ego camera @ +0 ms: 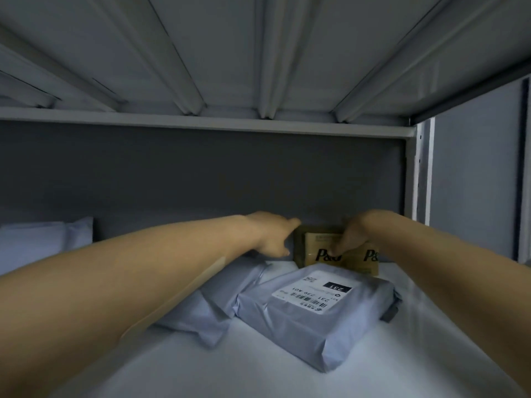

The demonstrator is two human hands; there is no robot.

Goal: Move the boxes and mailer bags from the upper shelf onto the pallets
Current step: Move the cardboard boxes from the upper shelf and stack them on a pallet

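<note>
- Head view: a labelled mailer bag (316,308) lay near, in front of the far brown box (314,245).
- My left hand (270,237) touched its left corner, fingers straight; my right hand (355,235) clamped its top.

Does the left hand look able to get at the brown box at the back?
Likely yes: the left hand is at the left edge of the box, nothing between them; the right hand holds its top.
</note>
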